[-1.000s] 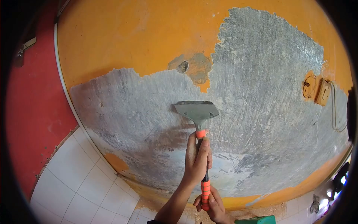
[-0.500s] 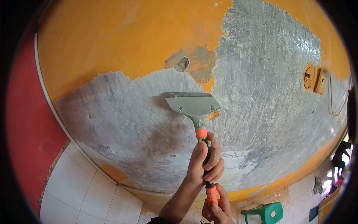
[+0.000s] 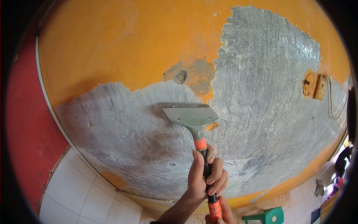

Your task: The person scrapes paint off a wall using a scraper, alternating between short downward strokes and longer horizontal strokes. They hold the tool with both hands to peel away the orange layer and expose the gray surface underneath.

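A wide-bladed wall scraper (image 3: 191,115) with a grey metal head and a black and orange handle is held upright before the wall (image 3: 261,86). Its blade overlaps the stripped grey area, just below the ragged edge of the orange paint (image 3: 149,44). My left hand (image 3: 207,173) wraps around the black middle of the handle, thumb along the left side. Below it, my right hand (image 3: 222,214) closes on the orange grip at the handle's lower end, partly cut off by the frame. A small orange patch (image 3: 212,126) shows beside the scraper head.
A hole (image 3: 181,77) in the wall sits above the blade. An orange-stained switch box (image 3: 319,87) with a loose cable is on the right. A green stool (image 3: 265,216) stands on the tiled floor (image 3: 71,186); a red surface (image 3: 30,123) borders the left.
The view has tilted slightly, so wall, scraper and hands all appear lower. The blade stays at about the same place against the wall, and both hands keep their hold.
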The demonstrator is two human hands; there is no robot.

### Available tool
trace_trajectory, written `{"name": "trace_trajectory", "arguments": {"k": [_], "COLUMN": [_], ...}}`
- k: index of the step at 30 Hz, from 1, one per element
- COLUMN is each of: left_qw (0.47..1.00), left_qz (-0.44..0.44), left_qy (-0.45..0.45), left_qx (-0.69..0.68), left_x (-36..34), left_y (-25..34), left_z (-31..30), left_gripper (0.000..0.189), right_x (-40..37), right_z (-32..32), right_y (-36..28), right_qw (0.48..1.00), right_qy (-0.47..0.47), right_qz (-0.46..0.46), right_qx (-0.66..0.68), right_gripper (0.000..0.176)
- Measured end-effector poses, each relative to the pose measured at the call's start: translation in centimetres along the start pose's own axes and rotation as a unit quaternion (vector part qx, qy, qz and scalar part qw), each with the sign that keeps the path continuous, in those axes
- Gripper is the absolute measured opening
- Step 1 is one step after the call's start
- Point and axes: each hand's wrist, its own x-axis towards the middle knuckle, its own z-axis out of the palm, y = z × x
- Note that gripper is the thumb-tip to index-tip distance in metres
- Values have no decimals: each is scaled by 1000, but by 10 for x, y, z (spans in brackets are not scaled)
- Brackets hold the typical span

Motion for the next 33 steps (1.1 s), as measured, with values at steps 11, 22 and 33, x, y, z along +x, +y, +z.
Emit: {"name": "trace_trajectory", "arguments": {"k": [11,22,33], "left_qw": [999,994,994], "left_qz": [0,13,-17], "left_qy": [1,54,63], "left_qx": [46,90,91], "left_x": [3,0,5], "left_y": [-2,0,9], "left_z": [4,7,13], "left_gripper": [41,39,41], "right_x": [-3,3,2], "right_z": [-1,0,24], "right_y": [-24,-2,-14], "right_qw": [999,998,999], "right_qy": [-42,-22,25], "right_qz": [1,-49,-29], "right_qx": [-19,-29,-23], "right_gripper": [73,72,75]}}
